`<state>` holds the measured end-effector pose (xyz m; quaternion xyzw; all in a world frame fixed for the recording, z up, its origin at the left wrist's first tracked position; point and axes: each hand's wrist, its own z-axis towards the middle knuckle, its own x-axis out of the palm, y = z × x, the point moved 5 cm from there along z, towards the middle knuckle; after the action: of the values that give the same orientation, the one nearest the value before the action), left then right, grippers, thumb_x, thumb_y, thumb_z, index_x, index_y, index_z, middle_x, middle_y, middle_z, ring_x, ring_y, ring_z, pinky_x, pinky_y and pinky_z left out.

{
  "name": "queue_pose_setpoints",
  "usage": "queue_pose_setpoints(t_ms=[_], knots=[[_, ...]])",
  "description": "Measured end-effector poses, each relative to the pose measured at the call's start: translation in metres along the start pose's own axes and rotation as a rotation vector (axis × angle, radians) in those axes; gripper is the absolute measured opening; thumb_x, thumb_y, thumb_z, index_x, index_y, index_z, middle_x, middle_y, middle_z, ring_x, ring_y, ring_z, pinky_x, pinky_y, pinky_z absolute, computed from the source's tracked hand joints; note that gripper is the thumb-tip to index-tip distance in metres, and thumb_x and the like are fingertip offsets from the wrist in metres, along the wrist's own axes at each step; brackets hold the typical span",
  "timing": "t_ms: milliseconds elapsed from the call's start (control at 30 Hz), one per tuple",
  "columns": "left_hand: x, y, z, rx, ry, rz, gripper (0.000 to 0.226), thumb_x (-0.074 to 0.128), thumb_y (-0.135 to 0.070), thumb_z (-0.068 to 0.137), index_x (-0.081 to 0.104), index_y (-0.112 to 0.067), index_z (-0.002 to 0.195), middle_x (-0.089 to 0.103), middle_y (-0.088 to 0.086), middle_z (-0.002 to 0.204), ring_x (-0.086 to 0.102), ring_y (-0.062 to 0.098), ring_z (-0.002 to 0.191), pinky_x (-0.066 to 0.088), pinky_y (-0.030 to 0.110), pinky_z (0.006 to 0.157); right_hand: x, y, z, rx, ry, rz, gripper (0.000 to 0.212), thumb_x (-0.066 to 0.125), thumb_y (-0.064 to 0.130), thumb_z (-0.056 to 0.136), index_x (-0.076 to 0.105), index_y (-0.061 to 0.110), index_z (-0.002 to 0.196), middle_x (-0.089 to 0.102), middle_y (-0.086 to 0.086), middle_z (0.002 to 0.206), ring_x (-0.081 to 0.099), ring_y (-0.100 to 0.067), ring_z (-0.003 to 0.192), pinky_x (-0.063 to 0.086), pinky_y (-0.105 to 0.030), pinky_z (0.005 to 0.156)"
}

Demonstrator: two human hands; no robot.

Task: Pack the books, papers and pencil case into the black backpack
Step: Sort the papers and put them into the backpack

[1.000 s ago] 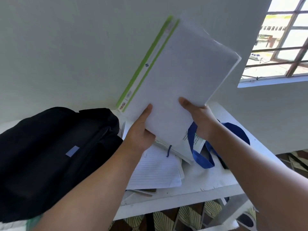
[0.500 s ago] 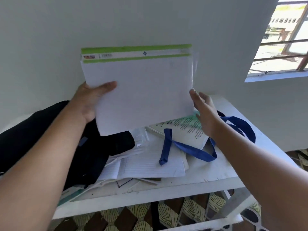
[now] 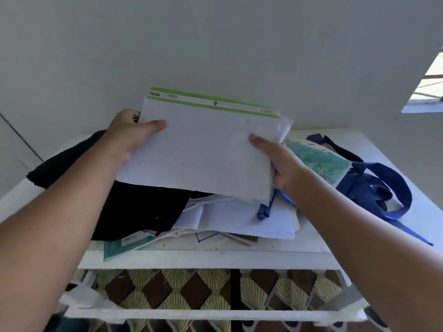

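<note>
Both hands hold 1 white stack of papers (image 3: 201,154) up above the bench (image 3: 215,258), its long edge roughly level and its far edge carrying 2 green stripes. The left hand (image 3: 129,133) grips the stack's left edge, thumb lying flat across the near face and the fingers hidden behind the sheets. The right hand (image 3: 278,164) grips the lower right corner the same way, thumb on top, fingers curled out of sight underneath.

The black backpack (image 3: 134,207) lies on the left part of the bench, partly under the raised stack and the left forearm. Just to its right, loose lined papers (image 3: 244,219) sit in an untidy pile near the front edge. A green printed sheet (image 3: 318,161) lies beyond the right hand, touching a blue strap (image 3: 383,188) that loops across the right side of the bench. Patterned floor tiles (image 3: 191,288) show below.
</note>
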<state>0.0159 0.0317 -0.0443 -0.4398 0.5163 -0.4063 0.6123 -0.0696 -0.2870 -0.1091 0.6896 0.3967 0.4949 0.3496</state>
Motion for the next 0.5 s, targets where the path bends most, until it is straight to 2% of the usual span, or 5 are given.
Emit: queue_pose_setpoints(t_ms=[100,167,300,400,500], knots=[[-0.032,0.024,0.003,0.023,-0.222,0.385,0.037,0.063,-0.042,0.090,0.060,-0.021,0.121,0.066,0.001,0.116,0.062,0.025,0.103,0.050,0.035,0.086,0.015,-0.015,0.000,0.125,0.004,-0.042,0.040,0.081,0.019,0.087,0.069,0.011,0.124,0.079,-0.015,0.110,0.077,-0.032,0.097,0.062,-0.048,0.073],[-0.044,0.052,0.005,-0.038,-0.169,0.691,0.042,0.052,-0.045,0.095,0.056,-0.022,0.131,0.059,0.011,0.131,0.054,0.034,0.119,0.046,0.042,0.100,0.020,-0.023,0.000,0.174,-0.007,-0.095,0.033,0.079,0.018,0.090,0.069,0.010,0.120,0.079,-0.015,0.104,0.076,-0.030,0.090,0.060,-0.044,0.068],[-0.068,0.100,-0.008,-0.223,-0.059,1.079,0.065,0.064,-0.045,0.093,0.036,-0.022,0.147,0.032,0.018,0.150,0.030,0.044,0.136,0.039,0.055,0.106,0.034,-0.029,0.001,0.229,-0.016,-0.211,0.033,0.080,0.020,0.090,0.068,0.008,0.119,0.080,-0.012,0.084,0.078,-0.027,0.069,0.060,-0.040,0.049],[-0.077,0.108,-0.013,-0.128,-0.187,1.221,0.075,0.073,-0.035,0.088,0.031,-0.016,0.147,0.026,0.023,0.151,0.029,0.047,0.134,0.035,0.057,0.109,0.047,-0.027,0.000,0.264,-0.024,-0.250,0.022,0.077,0.018,0.093,0.068,0.008,0.109,0.078,-0.010,0.072,0.075,-0.025,0.055,0.057,-0.041,0.040],[-0.097,0.107,-0.007,-0.096,-0.289,1.330,0.084,0.076,-0.020,0.083,0.026,-0.012,0.149,0.028,0.027,0.151,0.031,0.050,0.134,0.029,0.057,0.113,0.061,-0.029,0.000,0.292,-0.027,-0.257,0.016,0.076,0.017,0.094,0.068,0.009,0.106,0.078,-0.010,0.073,0.075,-0.025,0.058,0.060,-0.044,0.043]])
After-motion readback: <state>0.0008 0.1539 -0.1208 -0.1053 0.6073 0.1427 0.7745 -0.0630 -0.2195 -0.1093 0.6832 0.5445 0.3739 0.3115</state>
